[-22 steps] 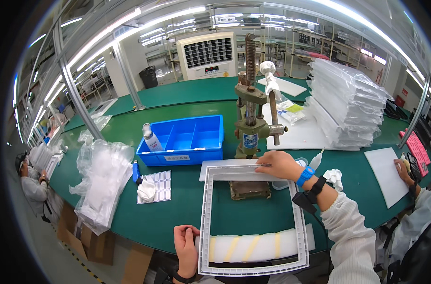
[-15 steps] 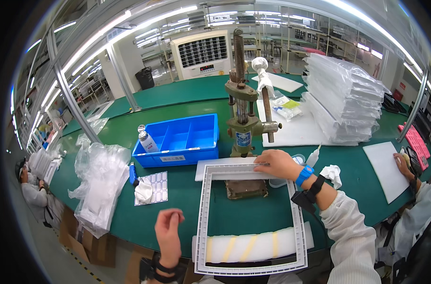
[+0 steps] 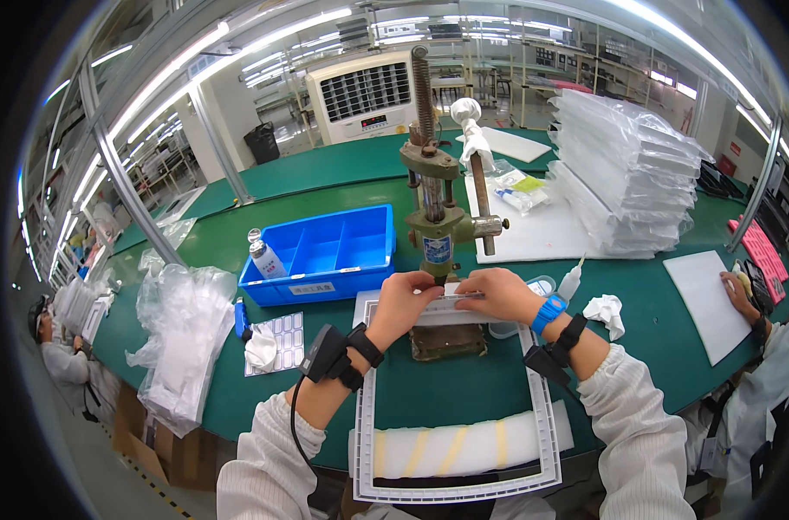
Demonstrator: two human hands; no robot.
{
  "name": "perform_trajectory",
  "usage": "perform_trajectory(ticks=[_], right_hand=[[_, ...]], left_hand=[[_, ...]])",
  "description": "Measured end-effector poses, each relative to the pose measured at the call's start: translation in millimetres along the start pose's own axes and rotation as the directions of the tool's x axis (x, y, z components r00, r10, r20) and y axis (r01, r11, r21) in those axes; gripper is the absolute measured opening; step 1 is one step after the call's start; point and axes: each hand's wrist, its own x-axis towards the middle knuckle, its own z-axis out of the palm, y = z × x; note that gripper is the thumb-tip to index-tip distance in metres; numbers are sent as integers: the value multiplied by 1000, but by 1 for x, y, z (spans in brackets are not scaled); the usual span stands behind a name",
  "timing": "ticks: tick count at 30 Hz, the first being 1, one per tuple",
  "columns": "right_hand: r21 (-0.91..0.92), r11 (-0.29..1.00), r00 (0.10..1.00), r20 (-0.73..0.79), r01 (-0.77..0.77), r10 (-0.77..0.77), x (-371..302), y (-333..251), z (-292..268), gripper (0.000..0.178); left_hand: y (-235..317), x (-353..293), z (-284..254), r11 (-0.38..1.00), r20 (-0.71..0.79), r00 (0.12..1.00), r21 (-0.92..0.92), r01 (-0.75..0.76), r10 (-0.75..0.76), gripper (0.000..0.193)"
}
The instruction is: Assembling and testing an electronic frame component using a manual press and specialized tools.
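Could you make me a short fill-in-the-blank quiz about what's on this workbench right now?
1. Both hands, left hand and right hand, rest on the far edge of a white ____.
2. The divided bin is coloured ____.
3. The table has a ____ top.

Missing words: frame; blue; green

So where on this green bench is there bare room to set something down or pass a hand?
Bare green mat lies inside the white frame, between the press base and the foam strip. Another patch lies behind the blue bin. It is crowded at the press, where the left hand and right hand meet, and by the plastic bags.
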Motion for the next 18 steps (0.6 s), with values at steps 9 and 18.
perform_trajectory(ticks=[9, 18], right_hand=[[22, 999, 1000, -12, 27, -27, 3, 5, 3, 28], [16, 1000, 1000, 12, 3, -4, 3, 6, 4, 28]], left_hand=[[-9, 2, 0, 1000, 47, 999, -28, 5, -3, 25], [-1, -1, 2, 999, 41, 999, -40, -27, 28, 24]])
